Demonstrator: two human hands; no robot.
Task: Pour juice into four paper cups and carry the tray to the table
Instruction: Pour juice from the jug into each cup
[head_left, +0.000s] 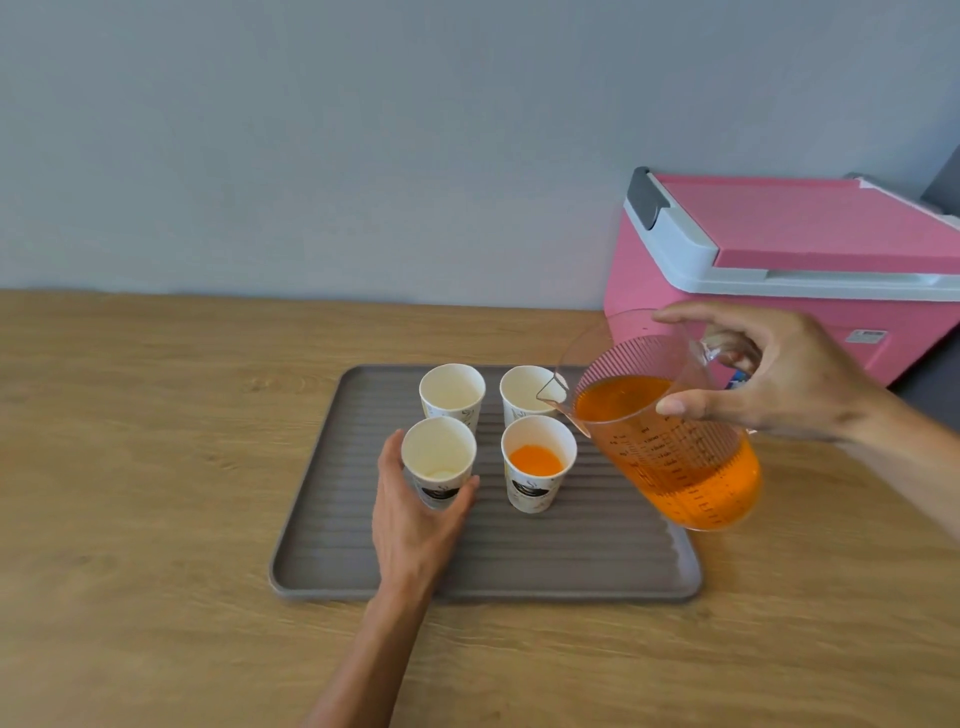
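A grey ribbed tray (571, 561) lies on a wooden counter. On it stand several white paper cups in a square. The near right cup (538, 462) holds orange juice; the near left cup (439, 460), far left cup (452, 389) and far right cup (524, 395) look empty. My left hand (415, 519) wraps around the near left cup. My right hand (769, 374) grips a clear measuring jug (670, 421) about half full of orange juice, tilted left, its spout over the far right cup. No stream of juice is visible.
A pink cooler box (779, 270) with a white and grey lid stands at the back right against the wall (363, 130), just behind the jug. The wooden counter (130, 441) stretches left of and in front of the tray.
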